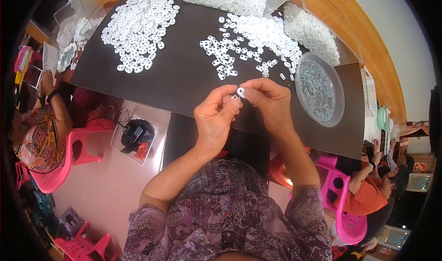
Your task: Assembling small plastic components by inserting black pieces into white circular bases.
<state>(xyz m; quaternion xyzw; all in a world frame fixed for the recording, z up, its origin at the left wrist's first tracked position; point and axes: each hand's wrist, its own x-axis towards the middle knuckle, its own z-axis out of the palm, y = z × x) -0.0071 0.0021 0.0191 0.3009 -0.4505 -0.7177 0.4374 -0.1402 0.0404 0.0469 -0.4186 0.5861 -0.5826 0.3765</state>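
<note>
You are holding a white piece (241, 92) above a dark brown table (184, 84), where white heaps (140, 28) are lying at the far left and far right, and bluish-grey bits (316, 91) are lying in a clear dish (340, 100) on the right. You are wearing a shirt (221, 206) mottled in purple, grey and black, while bright pink chairs (352, 226) are standing at left and right over a pale pink floor (110, 183), and an orange top (366, 196) is showing on the right.

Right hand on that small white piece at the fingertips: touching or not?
Touching. The head view shows the right hand gripping the white piece, thumb against it.
</note>
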